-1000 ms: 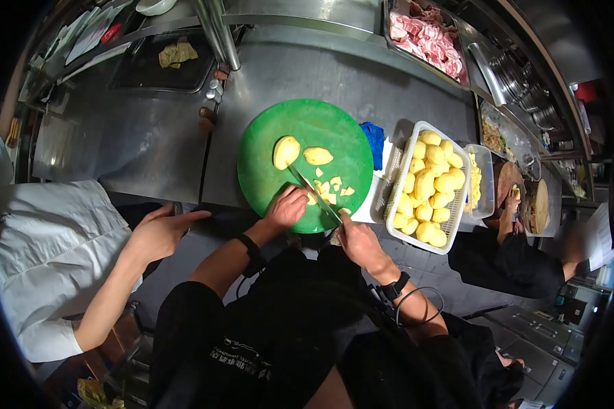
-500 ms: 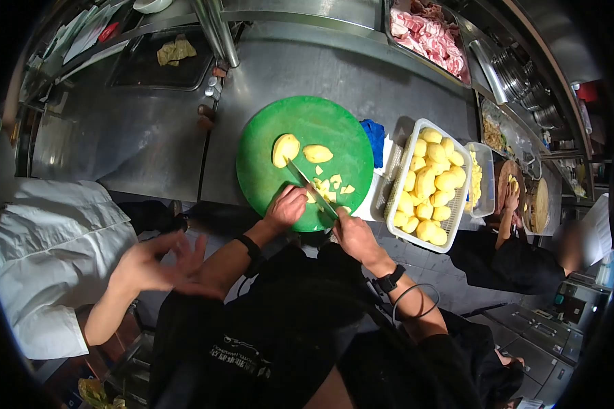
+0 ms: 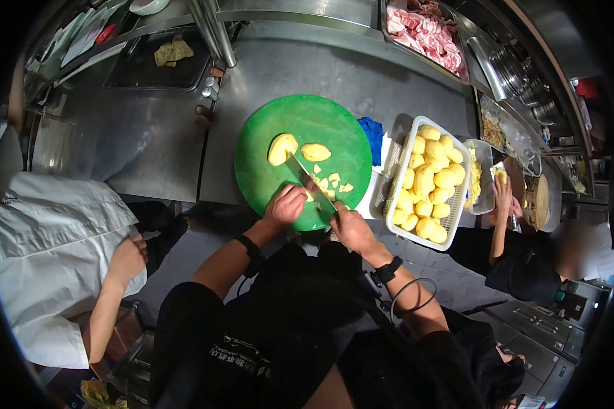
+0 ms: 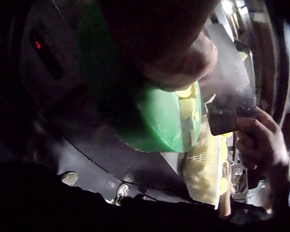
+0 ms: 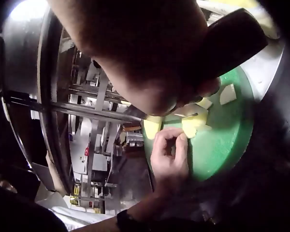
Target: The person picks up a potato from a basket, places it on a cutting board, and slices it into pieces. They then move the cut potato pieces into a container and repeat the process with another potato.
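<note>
On the round green cutting board point(image 3: 259, 174), my left hand point(image 3: 286, 206) pinches a yellow potato piece point(image 5: 189, 129) near the front edge, thumb and fingertips on it in the right wrist view. My right hand point(image 3: 353, 230) grips the black handle point(image 5: 237, 38) of a cleaver. Its broad blade point(image 4: 227, 72) stands right beside the left fingertips, pointing away across the board. Past the blade's tip lies a large peeled potato point(image 3: 282, 149), with a smaller potato piece point(image 3: 315, 152) to its right. Several small cut chunks point(image 3: 346, 187) are scattered right of the blade.
A white basket point(image 3: 394, 191) of peeled potatoes stands right of the board, with a clear tub point(image 3: 486, 146) of cut yellow pieces beyond it. A blue cloth point(image 3: 370, 140) lies between board and basket. Other people stand close on both sides.
The cleaver has tilted and now shows more of its flat side, while my left hand stays in place. The person at left has drawn a hand back to their body; the one at right has shifted.
</note>
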`<state>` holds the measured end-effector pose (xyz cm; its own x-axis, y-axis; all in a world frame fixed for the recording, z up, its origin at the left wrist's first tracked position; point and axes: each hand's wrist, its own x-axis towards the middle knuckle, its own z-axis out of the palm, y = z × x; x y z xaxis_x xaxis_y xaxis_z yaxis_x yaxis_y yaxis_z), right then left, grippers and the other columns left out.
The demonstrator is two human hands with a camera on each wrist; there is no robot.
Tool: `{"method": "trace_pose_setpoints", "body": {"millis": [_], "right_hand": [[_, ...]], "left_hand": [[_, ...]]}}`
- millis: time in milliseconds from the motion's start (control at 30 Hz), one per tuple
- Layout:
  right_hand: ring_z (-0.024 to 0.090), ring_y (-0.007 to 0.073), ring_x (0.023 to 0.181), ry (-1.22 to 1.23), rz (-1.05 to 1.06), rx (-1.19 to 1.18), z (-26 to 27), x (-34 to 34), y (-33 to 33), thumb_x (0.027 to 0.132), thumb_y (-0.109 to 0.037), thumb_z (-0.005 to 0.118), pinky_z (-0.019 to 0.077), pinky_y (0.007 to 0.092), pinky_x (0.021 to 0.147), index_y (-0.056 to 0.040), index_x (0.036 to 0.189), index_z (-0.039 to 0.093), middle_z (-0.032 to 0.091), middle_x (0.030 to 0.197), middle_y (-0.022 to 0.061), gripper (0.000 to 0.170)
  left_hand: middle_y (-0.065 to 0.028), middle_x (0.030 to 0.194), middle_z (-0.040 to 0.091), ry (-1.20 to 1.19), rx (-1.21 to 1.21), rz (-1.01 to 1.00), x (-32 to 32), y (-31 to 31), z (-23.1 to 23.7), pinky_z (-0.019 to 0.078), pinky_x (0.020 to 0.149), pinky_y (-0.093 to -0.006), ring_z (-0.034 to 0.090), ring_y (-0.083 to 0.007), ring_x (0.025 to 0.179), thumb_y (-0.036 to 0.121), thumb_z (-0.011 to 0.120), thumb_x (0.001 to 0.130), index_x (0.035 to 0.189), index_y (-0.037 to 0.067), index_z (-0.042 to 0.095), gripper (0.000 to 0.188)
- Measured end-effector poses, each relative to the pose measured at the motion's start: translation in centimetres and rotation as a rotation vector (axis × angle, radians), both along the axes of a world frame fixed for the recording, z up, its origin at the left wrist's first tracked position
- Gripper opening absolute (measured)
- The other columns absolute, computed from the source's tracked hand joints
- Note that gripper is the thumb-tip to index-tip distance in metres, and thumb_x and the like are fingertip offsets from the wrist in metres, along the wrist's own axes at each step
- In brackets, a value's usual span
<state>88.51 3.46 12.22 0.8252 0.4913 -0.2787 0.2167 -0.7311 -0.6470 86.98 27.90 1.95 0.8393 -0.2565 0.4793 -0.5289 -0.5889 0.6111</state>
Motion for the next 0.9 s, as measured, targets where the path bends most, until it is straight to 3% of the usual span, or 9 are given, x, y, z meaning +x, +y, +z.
{"method": "trace_pose_setpoints", "body": {"millis": [133, 233, 267, 367, 467, 567, 667, 733, 900], "right_hand": [[0.072, 0.0513, 0.083, -0.029, 0.016, -0.096, 3.2, 1.0, -1.1, 0.101, -0.014, 0.064, 0.0569, 0.0606, 0.074, 0.0002, 0.114, 0.056, 0.073, 0.083, 0.0274, 0.021], [0.073, 0.0487, 0.082, -0.096, 0.081, -0.214, 6.3, 1.8, -1.4, 0.098, -0.014, 0.068, 0.0578, 0.0574, 0.072, -0.0012, 0.113, 0.058, 0.075, 0.087, 0.0254, 0.022], [0.073, 0.0479, 0.082, -0.130, 0.101, -0.199, 6.9, 2.0, -1.7, 0.097, -0.014, 0.069, 0.0580, 0.0566, 0.071, -0.0015, 0.113, 0.058, 0.075, 0.088, 0.0250, 0.024], [0.074, 0.0459, 0.081, -0.190, 0.157, -0.192, 7.9, 2.4, -2.5, 0.093, -0.014, 0.074, 0.0586, 0.0546, 0.071, -0.0023, 0.114, 0.057, 0.075, 0.092, 0.0235, 0.030], [0.074, 0.0442, 0.080, -0.217, 0.196, -0.217, 7.8, 2.7, -2.9, 0.088, -0.013, 0.079, 0.0585, 0.0534, 0.070, -0.0031, 0.115, 0.056, 0.075, 0.091, 0.0212, 0.036], [0.075, 0.0426, 0.079, -0.294, 0.197, -0.229, 6.3, 2.9, -3.1, 0.085, -0.011, 0.082, 0.0574, 0.0524, 0.067, -0.0045, 0.117, 0.056, 0.076, 0.088, 0.0191, 0.042], [0.075, 0.0414, 0.080, -0.298, 0.194, -0.319, 6.9, 3.5, -4.0, 0.085, -0.009, 0.080, 0.0578, 0.0522, 0.067, -0.0043, 0.116, 0.056, 0.075, 0.090, 0.0198, 0.040], [0.076, 0.0398, 0.084, -0.251, 0.182, -0.392, 8.6, 3.6, -5.4, 0.087, -0.007, 0.073, 0.0592, 0.0510, 0.068, -0.0029, 0.113, 0.056, 0.073, 0.091, 0.0219, 0.032], [0.075, 0.0396, 0.079, -0.340, 0.117, -0.440, 10.0, 2.6, -10.9, 0.085, -0.009, 0.077, 0.0582, 0.0506, 0.067, -0.0037, 0.114, 0.056, 0.073, 0.090, 0.0199, 0.037]], "left_hand": [[-0.0157, 0.109, 0.067, 0.053, -0.065, 0.028, 0.2, 0.4, 0.3, 0.0552, 0.089, -0.0458, 0.066, -0.0370, 0.102, -0.003, 0.071, 0.085, 0.101, 0.001, 0.068, 0.017], [-0.0154, 0.108, 0.066, 0.068, -0.155, 0.250, -0.2, 2.4, 1.7, 0.0536, 0.090, -0.0463, 0.064, -0.0370, 0.102, -0.003, 0.070, 0.088, 0.103, 0.003, 0.067, 0.016], [-0.0147, 0.107, 0.065, 0.038, -0.170, 0.326, -0.3, 3.0, 2.5, 0.0516, 0.086, -0.0504, 0.063, -0.0380, 0.099, -0.001, 0.069, 0.088, 0.099, 0.006, 0.064, 0.014], [-0.0139, 0.114, 0.066, -0.015, -0.137, 0.359, -0.2, 4.4, 5.5, 0.0519, 0.092, -0.0519, 0.064, -0.0379, 0.105, 0.003, 0.073, 0.087, 0.109, 0.006, 0.068, 0.023], [-0.0168, 0.134, 0.066, -0.007, 0.069, 0.006, 2.0, 1.9, 10.6, 0.0481, 0.109, -0.0525, 0.061, -0.0385, 0.126, 0.022, 0.078, 0.089, 0.129, 0.007, 0.069, 0.044], [-0.0204, 0.154, 0.058, 0.107, 0.222, -0.300, 3.5, -1.9, 13.0, 0.0369, 0.125, -0.0516, 0.049, -0.0369, 0.148, 0.042, 0.076, 0.092, 0.146, 0.004, 0.063, 0.067], [-0.0210, 0.166, 0.047, 0.219, 0.341, -0.316, 4.5, -3.4, 11.2, 0.0303, 0.130, -0.0510, 0.038, -0.0353, 0.158, 0.053, 0.073, 0.094, 0.153, -0.003, 0.054, 0.083], [-0.0216, 0.164, 0.048, 0.199, 0.343, -0.276, 5.3, -3.5, 9.2, 0.0298, 0.130, -0.0510, 0.039, -0.0362, 0.157, 0.053, 0.071, 0.094, 0.153, -0.005, 0.052, 0.084], [-0.0223, 0.161, 0.050, 0.216, 0.273, -0.226, 6.2, -3.5, 3.8, 0.0317, 0.130, -0.0499, 0.040, -0.0381, 0.155, 0.048, 0.073, 0.094, 0.154, -0.004, 0.052, 0.082]]}}
